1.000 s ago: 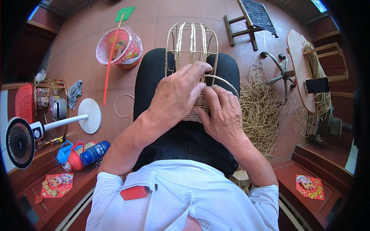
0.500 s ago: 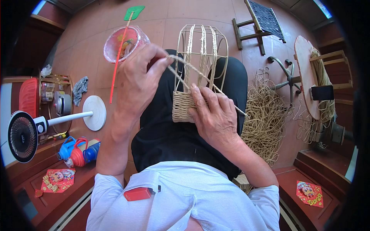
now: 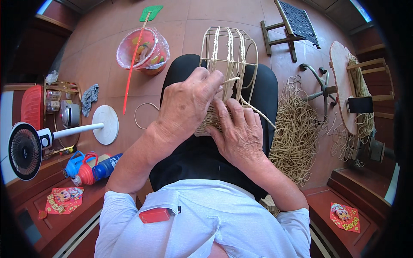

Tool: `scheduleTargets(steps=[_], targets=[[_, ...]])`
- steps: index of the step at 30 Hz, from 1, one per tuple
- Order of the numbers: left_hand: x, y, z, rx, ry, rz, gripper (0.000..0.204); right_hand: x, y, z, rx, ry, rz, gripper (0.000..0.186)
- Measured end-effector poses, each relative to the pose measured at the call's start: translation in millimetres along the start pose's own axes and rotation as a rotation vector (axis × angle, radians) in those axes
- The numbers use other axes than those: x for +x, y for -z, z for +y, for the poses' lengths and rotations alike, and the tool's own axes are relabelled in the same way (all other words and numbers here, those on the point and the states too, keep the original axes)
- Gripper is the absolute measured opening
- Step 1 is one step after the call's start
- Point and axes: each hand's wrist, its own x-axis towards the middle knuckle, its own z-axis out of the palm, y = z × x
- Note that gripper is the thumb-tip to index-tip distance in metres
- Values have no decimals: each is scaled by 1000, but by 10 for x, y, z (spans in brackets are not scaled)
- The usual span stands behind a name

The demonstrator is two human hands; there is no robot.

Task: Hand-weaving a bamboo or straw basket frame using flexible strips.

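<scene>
A half-woven basket (image 3: pixel 202 129) on a wire frame (image 3: pixel 255 69) rests on my lap between my knees. Tan cord covers its near end; pale plaited strands (image 3: pixel 230 51) run lengthwise over the bare far part. My left hand (image 3: pixel 185 103) is closed in a pinch at the weave's edge, on the tan cord (image 3: pixel 232 80), its fingertips partly hidden. From there the cord passes among the frame bars and off to the right. A loop of it shows left of my wrist. My right hand (image 3: pixel 236 129) grips the woven part, fingers over its edge and thumb on the near side.
A big heap of loose cord (image 3: pixel 297 133) lies on the floor at right. Beyond stand a stool (image 3: pixel 286 30), a wheeled chair base (image 3: pixel 320 86) and a board with a phone (image 3: pixel 360 104). A lined bucket (image 3: pixel 157 58), fly swatter (image 3: pixel 133 60), fan (image 3: pixel 26 150) and bottles (image 3: pixel 88 167) are at left.
My left hand has come down and right from the raised cord to the basket's woven edge. The stretched cord is now drawn in among the frame bars. My right hand stays on the weave.
</scene>
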Motion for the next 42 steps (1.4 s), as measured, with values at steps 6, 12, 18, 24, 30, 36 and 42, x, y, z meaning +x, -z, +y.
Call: scheduleTargets(steps=[6,12,18,24,30,36,42], targets=[[44,9,-13,-193,68,-89,23,11,-22,30,-32,39,50,76],[-117,149,-46,-653,213,-115,37,-5,-21,38,8,25,77,72],[-409,447,-494,-1513,748,-47,44,67,-19,-5,136,29,202,60],[-1021,716,-1674,-1258,957,246,36,360,-172,-102,145,58,322,22],[-1658,2114,-4180,-1049,1179,591,21,548,-262,-245,226,-45,418,20],[-984,1444,-3387,-82,458,338,33,513,-252,-287,196,-103,427,21],[-541,206,-795,-494,352,-149,18,504,-254,-286,189,-118,432,21]])
